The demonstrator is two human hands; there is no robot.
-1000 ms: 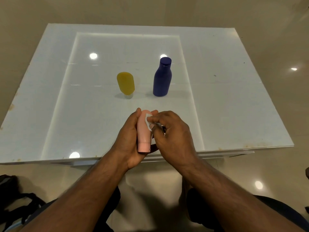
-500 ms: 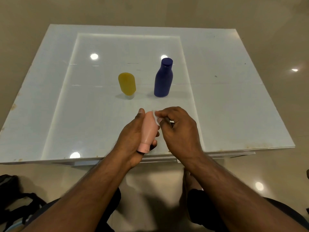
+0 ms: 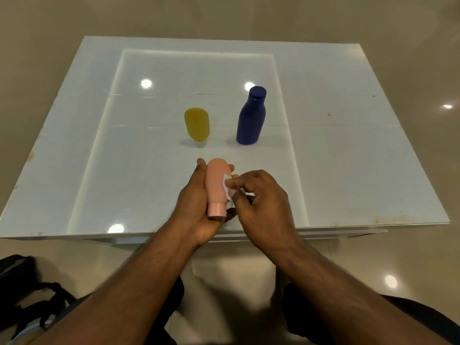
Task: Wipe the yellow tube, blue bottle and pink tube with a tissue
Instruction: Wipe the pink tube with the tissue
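My left hand (image 3: 196, 207) grips the pink tube (image 3: 216, 188) above the table's near edge, cap pointing toward me. My right hand (image 3: 258, 202) pinches a small white tissue (image 3: 227, 186) and presses it against the tube's right side. The yellow tube (image 3: 197, 124) stands on its cap farther back on the white table (image 3: 348, 158). To its right stands the dark blue bottle (image 3: 251, 117), upright with its cap on.
A dark bag (image 3: 27, 292) lies on the floor at the lower left. The table's near edge (image 3: 348, 226) runs just under my wrists. Ceiling lights reflect as bright spots on the glossy tabletop and floor.
The pink tube has swung from a rightward tilt back to lying straight toward me. My right hand with the tissue slid from the tube's far end down along its right side.
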